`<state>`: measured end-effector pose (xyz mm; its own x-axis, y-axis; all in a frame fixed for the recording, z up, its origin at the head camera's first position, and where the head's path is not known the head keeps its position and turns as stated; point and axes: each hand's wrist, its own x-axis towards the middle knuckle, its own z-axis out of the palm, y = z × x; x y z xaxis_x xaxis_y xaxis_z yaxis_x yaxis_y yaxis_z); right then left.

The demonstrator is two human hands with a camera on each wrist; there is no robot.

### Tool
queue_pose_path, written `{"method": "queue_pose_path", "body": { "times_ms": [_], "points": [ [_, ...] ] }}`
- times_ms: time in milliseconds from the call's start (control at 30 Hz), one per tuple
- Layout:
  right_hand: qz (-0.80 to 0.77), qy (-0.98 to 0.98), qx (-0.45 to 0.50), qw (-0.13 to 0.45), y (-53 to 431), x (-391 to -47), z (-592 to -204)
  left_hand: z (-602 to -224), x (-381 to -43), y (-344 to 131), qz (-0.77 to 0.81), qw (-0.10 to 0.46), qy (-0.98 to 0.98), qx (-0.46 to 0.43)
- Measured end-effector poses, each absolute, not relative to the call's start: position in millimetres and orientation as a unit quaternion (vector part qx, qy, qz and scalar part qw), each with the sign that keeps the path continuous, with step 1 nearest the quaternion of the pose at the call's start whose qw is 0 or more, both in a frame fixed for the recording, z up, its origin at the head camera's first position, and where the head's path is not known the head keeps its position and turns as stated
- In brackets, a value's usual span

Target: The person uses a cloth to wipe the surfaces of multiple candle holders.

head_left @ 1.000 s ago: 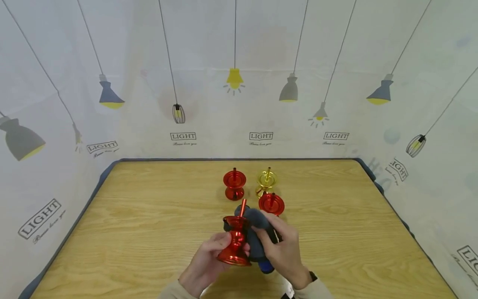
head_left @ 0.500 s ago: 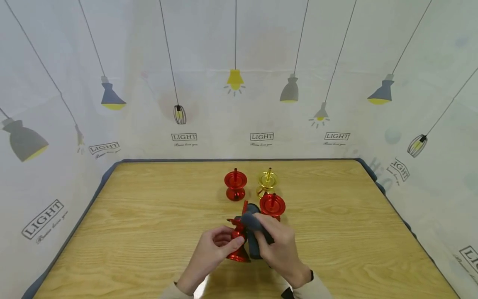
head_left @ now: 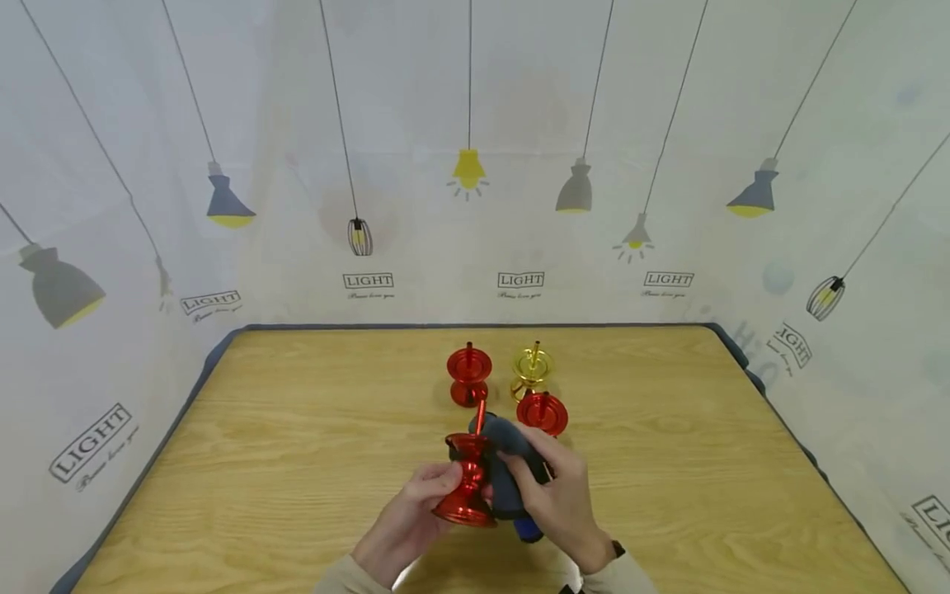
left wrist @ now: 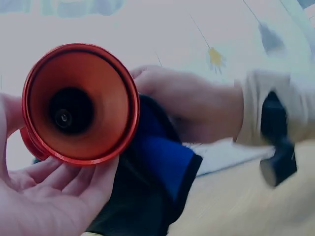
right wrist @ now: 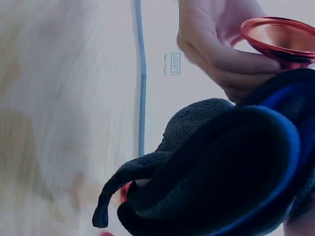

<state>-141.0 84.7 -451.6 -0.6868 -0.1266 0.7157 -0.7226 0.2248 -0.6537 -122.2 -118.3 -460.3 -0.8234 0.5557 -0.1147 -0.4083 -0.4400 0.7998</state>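
Note:
My left hand [head_left: 408,511] grips a shiny red metal candle holder [head_left: 469,502] by its waist, its spike pointing up and slightly right. Pinched in my right hand [head_left: 562,499] is a dark grey-blue cloth [head_left: 508,487] with a bright blue underside, bunched against the right side of the holder's cup and wrapping behind it. The left wrist view looks into the holder's hollow flared base [left wrist: 106,93], fingers beneath it. In the right wrist view, folds of the cloth [right wrist: 216,177] fill the lower right and hide most of the right hand.
Beyond the hands on the wooden table [head_left: 312,429] stand a red candle holder [head_left: 468,394], a gold candle holder [head_left: 531,365] and another red one [head_left: 542,412], close to the right hand. A white lamp-print curtain [head_left: 416,198] surrounds the table.
Half a second ago the left hand had turned the candle holder, its base swung right; now it is turned back, much as one second ago. The cloth stays against the holder throughout.

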Motion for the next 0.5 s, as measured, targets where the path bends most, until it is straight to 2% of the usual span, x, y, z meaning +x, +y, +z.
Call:
{"method": "queue_pose_path", "body": {
  "times_ms": [200, 300, 400, 500],
  "points": [
    [0.596, -0.724, 0.257, 0.235, 81.1, -140.3, -455.6, -467.0, -118.5, -119.0, 0.88, 0.338, 0.332, 0.038],
    [0.581, -0.734, 0.256, 0.24, 81.1, -140.7, -456.1, -470.2, -120.3, -120.2, 0.875, 0.349, 0.332, 0.057],
    [0.529, -0.759, 0.266, 0.269, 83.2, -141.2, -454.3, -470.6, -121.5, -123.1, 0.85, 0.309, 0.418, 0.081],
    [0.467, -0.782, 0.288, 0.296, 86.4, -141.7, -450.9, -465.4, -121.5, -122.5, 0.798, 0.235, 0.551, 0.072]
  ]
}}
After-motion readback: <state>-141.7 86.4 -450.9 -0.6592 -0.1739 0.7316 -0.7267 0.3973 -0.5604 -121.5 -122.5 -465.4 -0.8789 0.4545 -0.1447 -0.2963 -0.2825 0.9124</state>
